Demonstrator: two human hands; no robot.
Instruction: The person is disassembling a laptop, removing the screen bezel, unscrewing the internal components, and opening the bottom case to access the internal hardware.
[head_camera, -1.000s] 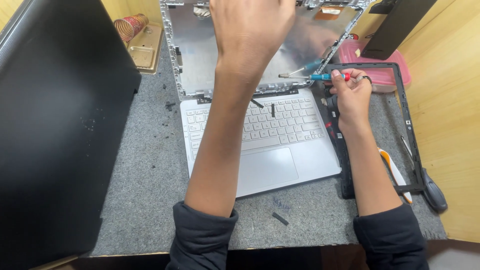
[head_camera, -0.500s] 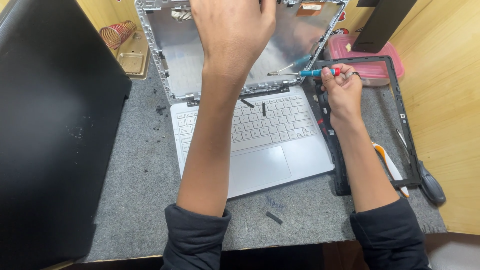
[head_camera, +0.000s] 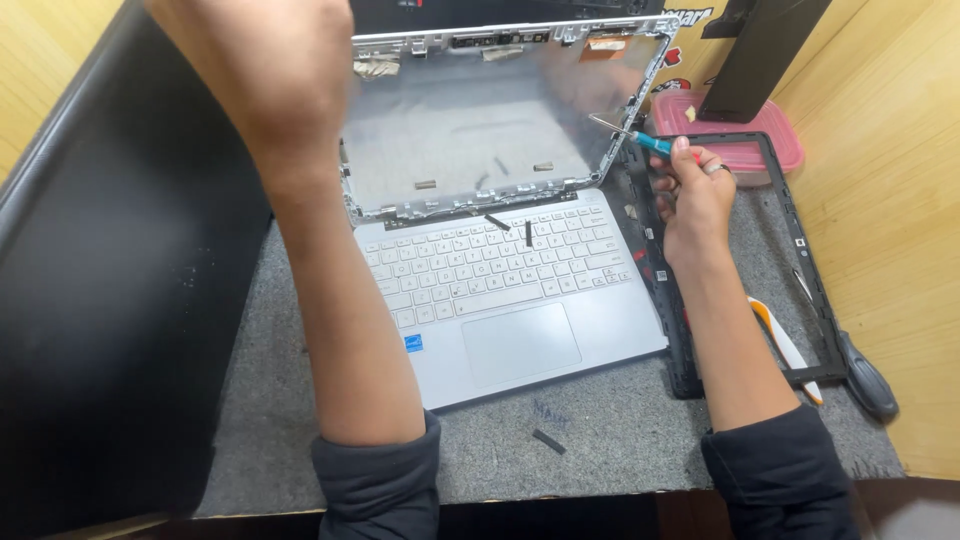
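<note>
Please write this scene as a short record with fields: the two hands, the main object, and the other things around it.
left hand: left hand raised near the camera, over the left edge of the lid; whether it holds anything cannot be told
right hand: right hand holds a small screwdriver, tip toward the lid's right edge
main object: open white laptop, lid without screen
beside it: black screen frame, pink box, grey mat
loose: small black strip on the mat
</note>
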